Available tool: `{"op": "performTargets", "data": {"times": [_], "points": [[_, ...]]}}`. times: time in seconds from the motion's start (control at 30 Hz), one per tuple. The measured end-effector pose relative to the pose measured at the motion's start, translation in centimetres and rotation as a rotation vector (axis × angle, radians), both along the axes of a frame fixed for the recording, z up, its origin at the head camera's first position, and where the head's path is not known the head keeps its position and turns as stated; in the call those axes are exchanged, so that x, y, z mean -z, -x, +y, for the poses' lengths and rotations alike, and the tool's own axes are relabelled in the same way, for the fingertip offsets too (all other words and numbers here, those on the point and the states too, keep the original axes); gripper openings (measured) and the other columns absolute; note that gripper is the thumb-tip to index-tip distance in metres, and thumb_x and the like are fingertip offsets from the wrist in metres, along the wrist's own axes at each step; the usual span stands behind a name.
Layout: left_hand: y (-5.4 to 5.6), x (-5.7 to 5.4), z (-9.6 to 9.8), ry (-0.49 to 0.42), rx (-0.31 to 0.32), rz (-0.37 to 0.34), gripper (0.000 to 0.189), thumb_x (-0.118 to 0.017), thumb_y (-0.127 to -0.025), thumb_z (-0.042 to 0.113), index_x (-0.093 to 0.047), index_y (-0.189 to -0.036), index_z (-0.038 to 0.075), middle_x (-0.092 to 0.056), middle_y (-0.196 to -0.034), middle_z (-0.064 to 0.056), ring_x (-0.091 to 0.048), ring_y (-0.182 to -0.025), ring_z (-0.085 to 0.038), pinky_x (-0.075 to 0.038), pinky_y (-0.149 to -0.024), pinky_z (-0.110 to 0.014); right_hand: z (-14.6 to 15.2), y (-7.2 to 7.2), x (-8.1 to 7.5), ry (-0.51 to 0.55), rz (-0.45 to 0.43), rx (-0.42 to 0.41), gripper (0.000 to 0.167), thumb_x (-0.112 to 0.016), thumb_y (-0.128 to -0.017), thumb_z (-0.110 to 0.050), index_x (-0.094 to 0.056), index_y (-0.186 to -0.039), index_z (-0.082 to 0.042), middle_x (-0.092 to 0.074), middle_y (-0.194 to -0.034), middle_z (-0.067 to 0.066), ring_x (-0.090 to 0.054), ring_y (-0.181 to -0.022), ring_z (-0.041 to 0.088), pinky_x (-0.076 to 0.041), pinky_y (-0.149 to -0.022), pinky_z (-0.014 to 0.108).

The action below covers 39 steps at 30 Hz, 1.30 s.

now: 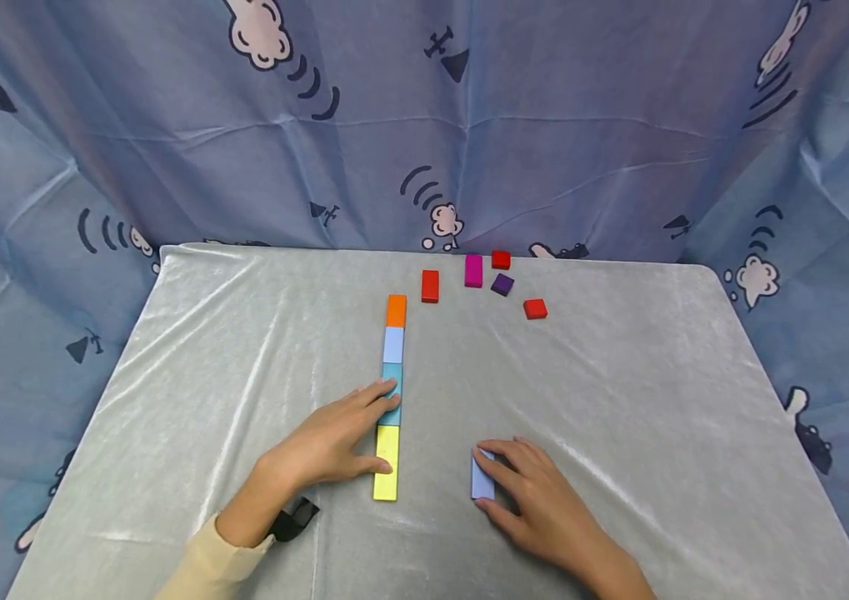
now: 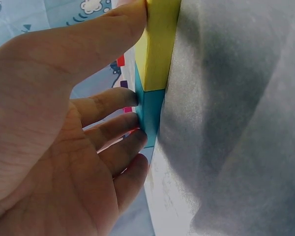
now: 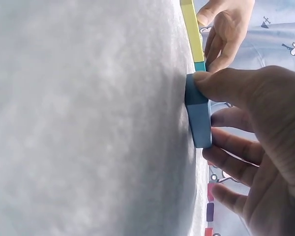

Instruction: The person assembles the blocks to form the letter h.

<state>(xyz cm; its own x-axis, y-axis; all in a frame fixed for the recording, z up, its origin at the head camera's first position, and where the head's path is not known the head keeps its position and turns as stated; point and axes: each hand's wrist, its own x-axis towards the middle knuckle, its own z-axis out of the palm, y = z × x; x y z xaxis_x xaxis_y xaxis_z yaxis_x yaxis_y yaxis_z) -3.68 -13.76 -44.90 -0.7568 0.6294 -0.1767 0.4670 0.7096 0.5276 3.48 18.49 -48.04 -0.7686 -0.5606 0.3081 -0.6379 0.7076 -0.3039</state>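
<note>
A straight row of blocks runs away from me on the table: a yellow block [image 1: 387,487], a teal block [image 1: 392,371], a light blue block [image 1: 393,345] and an orange block [image 1: 397,311]. My left hand [image 1: 330,442] rests along the row's left side, thumb on the yellow block and extended fingertips on the teal one. To the right of the row, my right hand [image 1: 544,504] pinches a separate light blue block [image 1: 481,479] between thumb and fingers. In the right wrist view, the thumb [image 3: 226,83] presses one end of this block [image 3: 200,123] and fingertips meet the other.
Toward the table's far edge lie a red block [image 1: 430,286], a magenta block [image 1: 473,271], a small purple block [image 1: 502,285] and two more red pieces. A pale velvety cloth [image 1: 619,375] covers the table. Behind it hangs a blue patterned curtain [image 1: 394,125].
</note>
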Motion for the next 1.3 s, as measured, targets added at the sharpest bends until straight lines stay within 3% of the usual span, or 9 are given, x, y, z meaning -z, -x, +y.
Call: {"op": "performTargets", "data": {"times": [0.27,0.67,1.3], "points": [[0.0,-0.1,0.0,0.001,-0.002,-0.013,0.091,-0.087,-0.088,0.038,-0.044,-0.160,0.003,-0.032,-0.174,-0.013,-0.034,-0.161,-0.032,-0.032,-0.132,-0.047,0.1,-0.2,-0.1,0.028,-0.034,0.043,0.068,-0.093,-0.078,-0.027,-0.069,-0.139,-0.009,-0.068,-0.139,0.008,-0.065,-0.127,0.026,-0.036,-0.118,0.043],[0.2,-0.1,-0.4,0.012,-0.012,-0.016,0.090,-0.087,-0.088,0.038,-0.045,-0.160,0.003,-0.033,-0.174,-0.012,-0.033,-0.162,-0.030,-0.031,-0.133,-0.046,-0.7,0.7,-0.4,0.055,-0.020,0.009,0.065,-0.091,-0.081,-0.026,-0.068,-0.141,-0.011,-0.066,-0.141,0.005,-0.064,-0.127,0.024,-0.046,-0.104,0.038],[0.2,0.1,-0.2,0.009,0.001,-0.003,0.090,-0.086,-0.089,0.039,-0.045,-0.160,0.003,-0.033,-0.174,-0.013,-0.034,-0.162,-0.030,-0.032,-0.133,-0.046,-0.5,4.6,-1.5,0.061,-0.126,0.048,0.060,-0.085,-0.089,-0.019,-0.065,-0.145,-0.010,-0.062,-0.147,0.011,-0.063,-0.132,0.032,-0.054,-0.105,0.057]]}}
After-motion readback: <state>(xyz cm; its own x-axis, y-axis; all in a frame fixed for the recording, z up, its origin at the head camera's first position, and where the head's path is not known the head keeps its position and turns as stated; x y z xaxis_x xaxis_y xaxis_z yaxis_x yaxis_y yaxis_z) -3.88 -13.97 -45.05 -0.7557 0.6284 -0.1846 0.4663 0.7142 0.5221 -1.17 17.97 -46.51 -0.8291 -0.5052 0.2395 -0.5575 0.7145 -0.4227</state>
